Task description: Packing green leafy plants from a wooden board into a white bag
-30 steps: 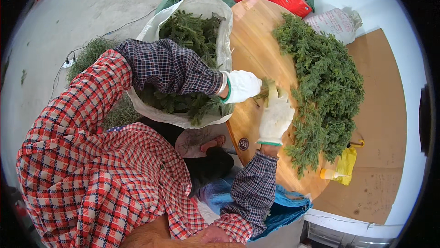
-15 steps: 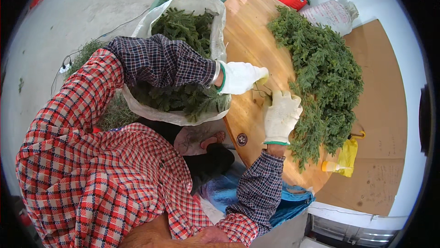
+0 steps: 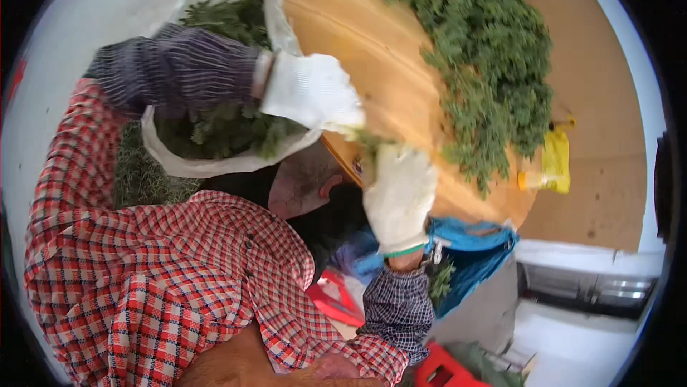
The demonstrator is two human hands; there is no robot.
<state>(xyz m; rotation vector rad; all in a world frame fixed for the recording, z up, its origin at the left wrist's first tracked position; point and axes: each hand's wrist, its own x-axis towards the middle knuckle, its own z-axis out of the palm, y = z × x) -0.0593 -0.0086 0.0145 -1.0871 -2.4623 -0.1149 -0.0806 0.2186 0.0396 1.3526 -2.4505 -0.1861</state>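
A white knit work glove with yellowish fingertips covers my left hand [image 3: 315, 94], which reaches across from the left with fingers drawn together. My right hand [image 3: 401, 197], in a similar glove with a green cuff edge, is closed just below and to the right of it. Between the two sets of fingertips shows a small green sprig [image 3: 370, 142], pinched at both sides and smeared by motion. Both hands are over the near edge of the round wooden table [image 3: 343, 29]. Fingers on the far side of each glove are hidden.
A heap of green sprigs [image 3: 494, 58] covers the table's right side. Left of the table stands a white sack [image 3: 154, 147] of evergreen branches. A blue bag [image 3: 472, 255] hangs open by my right wrist. Beyond lie a yellow packet [image 3: 557, 162] and cardboard [image 3: 601, 136]; red plastic stool [image 3: 447, 369] below.
The view has swung down and to the right, showing more of the blue bag. My hands have drawn back from over the table toward its near edge, with green foliage now between them.
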